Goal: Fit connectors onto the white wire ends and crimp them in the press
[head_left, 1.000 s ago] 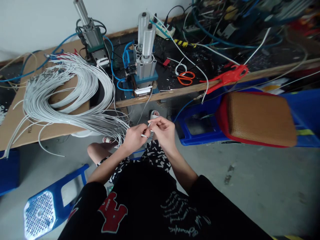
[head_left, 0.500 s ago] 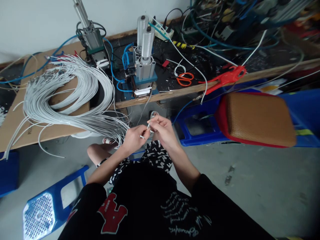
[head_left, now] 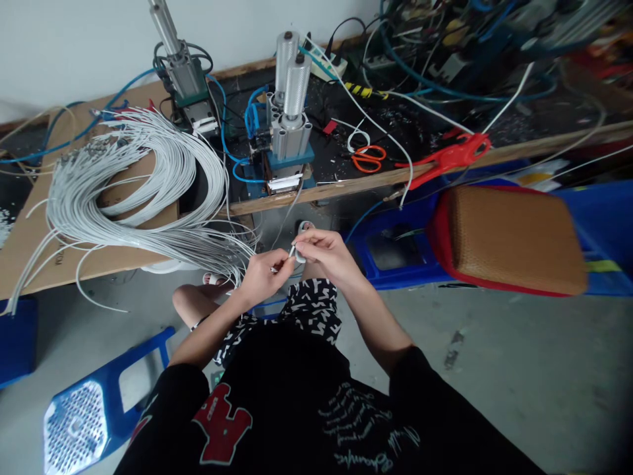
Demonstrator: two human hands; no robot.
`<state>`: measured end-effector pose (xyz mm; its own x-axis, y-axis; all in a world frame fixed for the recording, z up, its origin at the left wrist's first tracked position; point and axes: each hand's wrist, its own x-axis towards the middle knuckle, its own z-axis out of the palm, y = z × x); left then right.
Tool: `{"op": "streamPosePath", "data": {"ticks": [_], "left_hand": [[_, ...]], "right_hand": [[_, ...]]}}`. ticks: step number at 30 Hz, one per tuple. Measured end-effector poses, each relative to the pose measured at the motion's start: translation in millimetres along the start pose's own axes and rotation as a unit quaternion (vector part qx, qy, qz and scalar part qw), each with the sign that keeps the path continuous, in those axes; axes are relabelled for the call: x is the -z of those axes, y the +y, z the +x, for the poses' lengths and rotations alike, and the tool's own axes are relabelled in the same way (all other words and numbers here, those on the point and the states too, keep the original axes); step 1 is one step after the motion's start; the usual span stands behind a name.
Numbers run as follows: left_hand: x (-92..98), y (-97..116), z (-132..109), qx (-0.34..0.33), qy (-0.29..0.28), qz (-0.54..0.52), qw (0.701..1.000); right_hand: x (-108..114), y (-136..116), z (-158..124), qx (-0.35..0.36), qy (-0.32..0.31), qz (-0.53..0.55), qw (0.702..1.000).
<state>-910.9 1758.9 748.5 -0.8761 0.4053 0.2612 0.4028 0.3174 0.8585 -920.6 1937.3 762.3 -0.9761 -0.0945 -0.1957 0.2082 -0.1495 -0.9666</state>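
Observation:
My left hand (head_left: 262,277) and my right hand (head_left: 324,254) meet above my lap, both pinched on the end of a thin white wire (head_left: 291,252). The wire tip shows between my right thumb and forefinger. A big looped bundle of white wires (head_left: 143,191) lies on cardboard to the left, its ends trailing down to my left hand. Straight ahead on the bench edge stands a blue pneumatic press (head_left: 289,142) with two silver cylinders.
A second press (head_left: 185,86) stands at the back left. Orange scissors (head_left: 368,157) and a red clamp (head_left: 452,155) lie on the wooden bench. A red stool with a brown woven seat (head_left: 512,237) sits right, a blue plastic stool (head_left: 93,409) lower left.
Both hands have drifted slightly up and forward toward the press, still pinching the wire end. The view has shifted a little.

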Motion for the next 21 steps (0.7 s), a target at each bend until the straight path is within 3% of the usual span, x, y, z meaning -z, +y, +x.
{"op": "streamPosePath", "data": {"ticks": [6, 10, 21], "left_hand": [[1.7, -1.1, 0.1, 0.017, 0.008, -0.018, 1.0], [0.8, -2.7, -0.6, 0.014, -0.001, -0.015, 1.0], [0.0, -1.5, -0.6, 0.008, 0.005, -0.011, 1.0]], "right_hand": [[-11.9, 6.2, -2.6, -0.028, 0.011, 0.068, 0.997], [-14.2, 4.2, -2.4, 0.015, 0.047, 0.031, 0.998], [-9.7, 0.4, -2.9, 0.053, 0.044, -0.051, 0.996]]}}
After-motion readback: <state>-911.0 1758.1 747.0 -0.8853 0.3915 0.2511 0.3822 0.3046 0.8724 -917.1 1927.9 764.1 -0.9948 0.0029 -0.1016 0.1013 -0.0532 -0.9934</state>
